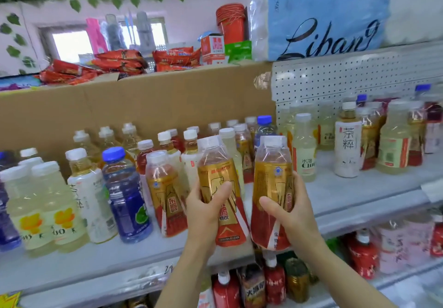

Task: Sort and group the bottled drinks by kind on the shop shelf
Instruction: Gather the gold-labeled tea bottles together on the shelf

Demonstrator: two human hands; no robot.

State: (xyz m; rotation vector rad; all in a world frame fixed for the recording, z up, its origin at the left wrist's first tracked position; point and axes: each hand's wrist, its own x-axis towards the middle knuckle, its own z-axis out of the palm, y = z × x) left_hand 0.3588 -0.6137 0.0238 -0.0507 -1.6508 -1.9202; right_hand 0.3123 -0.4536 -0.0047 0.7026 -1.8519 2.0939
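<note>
**Q:** What does each hand hold, and where?

**A:** The left hand (208, 208) grips one gold-and-red bottle (221, 195) round its middle, thumb across the label. The right hand (288, 208) grips a second bottle of the same kind (272, 183) likewise. Both are held upright, side by side, just above the front edge of the shelf (347, 195). A third bottle of this kind (165, 195) stands on the shelf just left of the left hand.

**Q:** How will these bottles handle?

**A:** They appear full, so probably fairly heavy for their size. The plastic walls likely give a little under pressure, and the glossy sleeve may slip. The labelled waist, where both hands now sit, seems the soundest hold; the film-wrapped caps offer less purchase.

**Q:** Where is there room?

**A:** Toward the left end the shelf is crowded: a blue bottle (127, 195), pale yellow bottles (45, 207) and a white-labelled tea bottle (91, 199) stand close together up to the cardboard box (143, 101) behind. To the right of the hands a bare stretch runs along the front edge, with more mixed bottles (347, 139) near the pegboard back (335, 79).

**Q:** Any hazard?

**A:** Judging by the spacing, setting a bottle down among the left cluster risks toppling neighbours over the front edge onto the lower shelf (359, 281).
</note>
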